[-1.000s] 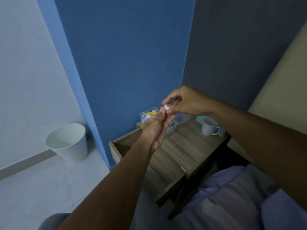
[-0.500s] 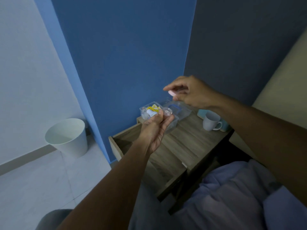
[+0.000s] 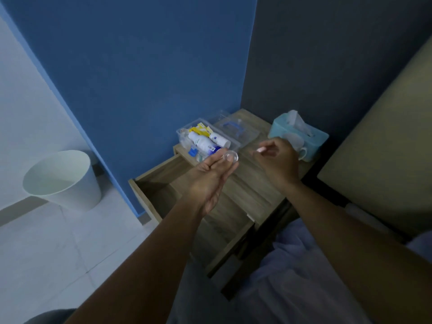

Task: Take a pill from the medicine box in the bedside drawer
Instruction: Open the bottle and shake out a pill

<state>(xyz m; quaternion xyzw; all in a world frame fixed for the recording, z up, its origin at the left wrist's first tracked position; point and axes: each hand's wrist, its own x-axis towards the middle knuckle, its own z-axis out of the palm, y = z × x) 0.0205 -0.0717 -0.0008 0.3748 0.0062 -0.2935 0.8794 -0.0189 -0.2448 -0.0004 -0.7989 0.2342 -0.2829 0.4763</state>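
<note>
A clear medicine box [image 3: 182, 133] stands at the back left of the wooden nightstand [image 3: 254, 190], holding white bottles and a yellow packet. Its clear lid with a blue handle [image 3: 236, 129] lies beside it. My left hand [image 3: 210, 181] holds a small clear round container [image 3: 230, 157] at its fingertips, just in front of the box. My right hand [image 3: 278, 160] pinches a small pale pink pill [image 3: 259, 149] between thumb and forefinger, to the right of the container. The drawer [image 3: 149, 190] stands pulled out to the left below my left hand.
A teal tissue box [image 3: 311, 134] and a white mug [image 3: 302, 154] stand at the nightstand's back right, behind my right hand. A white waste bin [image 3: 63, 181] sits on the floor at left. Pale bedding [image 3: 292, 265] lies lower right.
My right hand has drawn away to the right and down with the pill, apart from my left hand. The view has tilted down, showing the medicine box, the lid and the tissue box.
</note>
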